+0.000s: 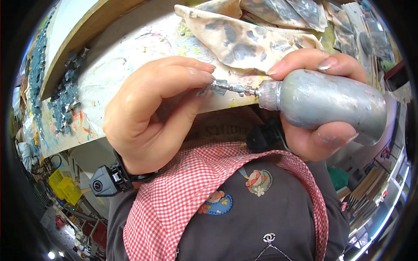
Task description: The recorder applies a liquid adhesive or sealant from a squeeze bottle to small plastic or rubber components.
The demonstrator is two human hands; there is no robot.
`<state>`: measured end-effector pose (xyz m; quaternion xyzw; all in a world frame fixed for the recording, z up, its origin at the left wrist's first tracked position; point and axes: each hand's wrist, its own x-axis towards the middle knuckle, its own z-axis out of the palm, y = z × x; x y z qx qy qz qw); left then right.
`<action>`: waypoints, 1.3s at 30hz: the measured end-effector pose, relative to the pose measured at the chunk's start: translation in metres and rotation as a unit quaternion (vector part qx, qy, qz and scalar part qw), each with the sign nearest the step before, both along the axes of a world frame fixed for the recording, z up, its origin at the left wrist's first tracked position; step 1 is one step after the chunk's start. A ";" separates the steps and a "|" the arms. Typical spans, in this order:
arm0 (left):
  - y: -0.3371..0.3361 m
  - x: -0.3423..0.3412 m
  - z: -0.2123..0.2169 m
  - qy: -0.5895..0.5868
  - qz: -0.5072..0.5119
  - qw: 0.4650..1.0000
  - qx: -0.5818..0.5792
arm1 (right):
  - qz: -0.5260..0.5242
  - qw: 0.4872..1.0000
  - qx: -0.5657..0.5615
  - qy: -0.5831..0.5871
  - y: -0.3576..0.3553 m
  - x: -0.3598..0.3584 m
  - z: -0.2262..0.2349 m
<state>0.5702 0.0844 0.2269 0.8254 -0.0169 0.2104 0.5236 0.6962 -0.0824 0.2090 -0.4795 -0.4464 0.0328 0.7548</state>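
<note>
A silvery-grey squeeze bottle (334, 106) lies on its side in my right hand (305, 139), fingers above and thumb below it. Its ribbed cap (268, 95) points left and carries a thin metal nozzle (250, 90). Grey, flaky paint crust (222, 86) clings along the nozzle toward its tip. My left hand (150, 106) pinches the crusted tip between thumb and fingers; the very end is hidden there. Grey paint marks the fingertips of both hands. The bottle is held over the table's near edge.
The paint-spattered white table (113, 82) spreads beyond my hands. Grey-stained cloths (244, 41) lie behind the bottle. At left, a wooden-edged board (72, 50) stands beside dark grey paint flakes (65, 106). A clear cup (378, 47) sits at far right, and a yellow crate (64, 187) is lower left.
</note>
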 end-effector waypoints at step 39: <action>0.003 0.004 0.003 -0.081 -0.037 0.986 0.140 | 0.113 0.978 0.058 -0.167 0.008 0.027 -0.010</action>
